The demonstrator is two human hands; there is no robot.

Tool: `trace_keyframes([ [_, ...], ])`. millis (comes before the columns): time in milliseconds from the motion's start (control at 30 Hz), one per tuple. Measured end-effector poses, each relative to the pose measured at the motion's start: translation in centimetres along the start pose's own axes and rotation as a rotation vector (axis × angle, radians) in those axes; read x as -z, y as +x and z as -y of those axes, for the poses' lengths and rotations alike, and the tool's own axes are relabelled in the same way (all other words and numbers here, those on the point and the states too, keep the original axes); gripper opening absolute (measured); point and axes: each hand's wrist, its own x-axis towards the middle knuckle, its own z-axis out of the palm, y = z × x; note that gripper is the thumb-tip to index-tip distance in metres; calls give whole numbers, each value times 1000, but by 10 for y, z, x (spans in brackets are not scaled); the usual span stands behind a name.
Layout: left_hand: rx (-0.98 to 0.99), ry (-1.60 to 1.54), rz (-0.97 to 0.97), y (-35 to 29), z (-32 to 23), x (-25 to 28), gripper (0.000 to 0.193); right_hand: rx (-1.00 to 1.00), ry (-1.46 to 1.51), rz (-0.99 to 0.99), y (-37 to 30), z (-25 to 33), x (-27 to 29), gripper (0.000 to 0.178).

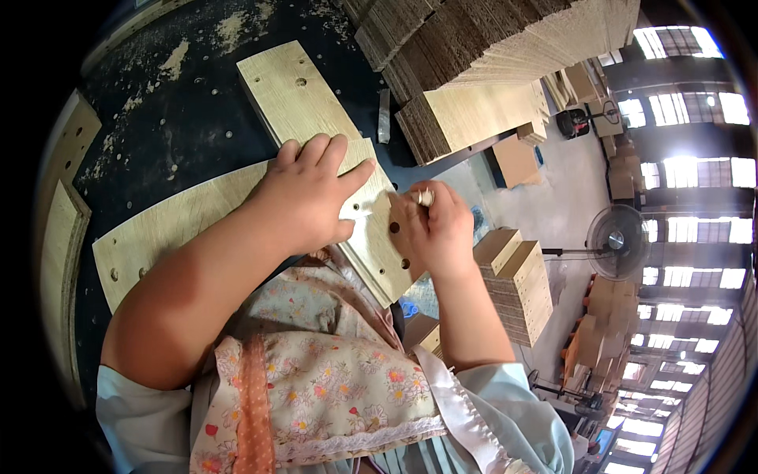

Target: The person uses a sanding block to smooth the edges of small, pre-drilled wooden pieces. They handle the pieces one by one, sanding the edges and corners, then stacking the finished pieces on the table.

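My left hand (312,189) lies on a light wood-grain board (381,254), its fingers spread and nothing gripped in them. The board has several drilled holes along its right edge and reaches over my lap. Beside that edge, my right hand (444,233) is closed with a small pale piece (425,197), shaped like a wooden dowel, sticking out between thumb and fingers. Whether more such pieces are in the palm is hidden. A second drilled board (296,95) extends away beyond my left hand. Under my left forearm lies a curved-edged board (178,209), partly covered.
The dark worktable (189,103) carries wood dust. A tall stack of particleboard panels (489,47) stands at the far right, near a thin metal strip (384,116). More boards (63,237) lie at far left. Right, on the floor, are stacked panels (517,292) and a fan (617,241).
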Motion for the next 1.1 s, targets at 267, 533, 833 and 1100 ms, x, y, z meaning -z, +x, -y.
trace_keyframes([
  [267, -20, -38, -62, 7, 4, 1, 77, -42, -34, -13, 4, -22, 2, 15],
  [533, -5, 57, -14, 3, 1, -3, 81, -12, 378, -14, -3, 12, -8, 13],
  [833, 56, 102, 94, 0, -3, 5, 83, -543, 776, -155, -11, -33, 26, 14],
  [1100, -4, 94, -7, 3, -1, 4, 81, -637, 2039, -245, -33, -33, 5, 11],
])
